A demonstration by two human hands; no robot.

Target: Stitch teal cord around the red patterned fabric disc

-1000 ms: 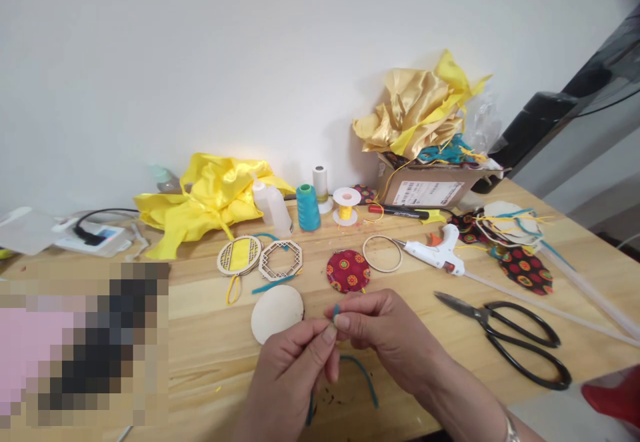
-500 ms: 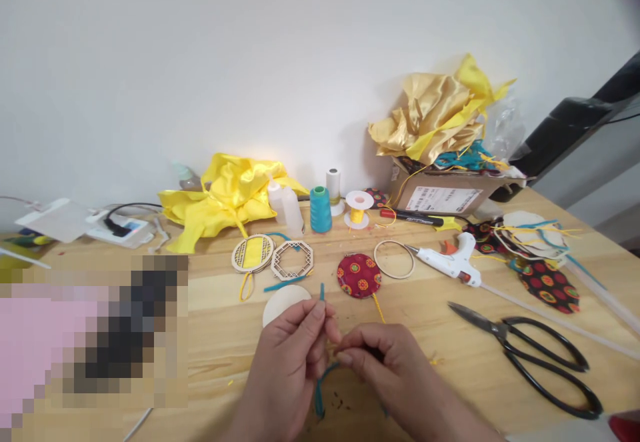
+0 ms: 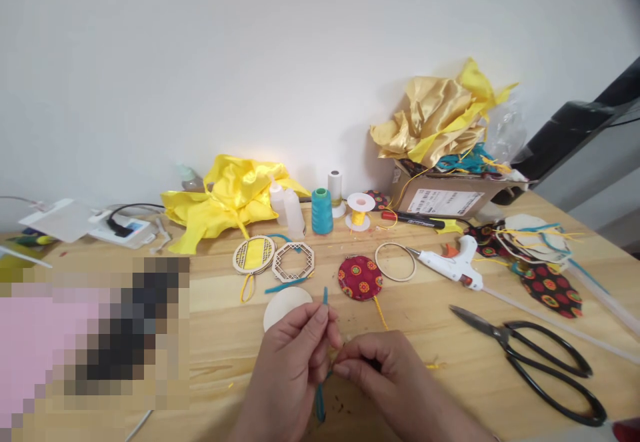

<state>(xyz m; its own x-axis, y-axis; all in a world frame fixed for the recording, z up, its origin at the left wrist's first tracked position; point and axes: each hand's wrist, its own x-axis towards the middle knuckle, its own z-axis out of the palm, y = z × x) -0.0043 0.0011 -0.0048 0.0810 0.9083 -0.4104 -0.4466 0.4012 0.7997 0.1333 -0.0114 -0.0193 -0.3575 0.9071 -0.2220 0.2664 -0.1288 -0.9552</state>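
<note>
Lowered since a second ago, the right hand [image 3: 383, 365] now sits beneath the left fingertips. Just beyond lie a white disc [image 3: 280, 309] — partly hidden by the left hand [image 3: 295, 355] — and a red patterned disc [image 3: 360, 278]; scissors [image 3: 545, 342] and a glue gun [image 3: 455, 265] lie rightward. Thumb and finger of the left hand pinch a teal strip [image 3: 325, 295], its tip poking up; the right fingertips clasp its lower stretch.

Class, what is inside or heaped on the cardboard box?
Crumpled gold cloth and yellow cloth rise above the cardboard box, with teal material below them. Whatever lies deeper is covered and cannot be seen.
</note>
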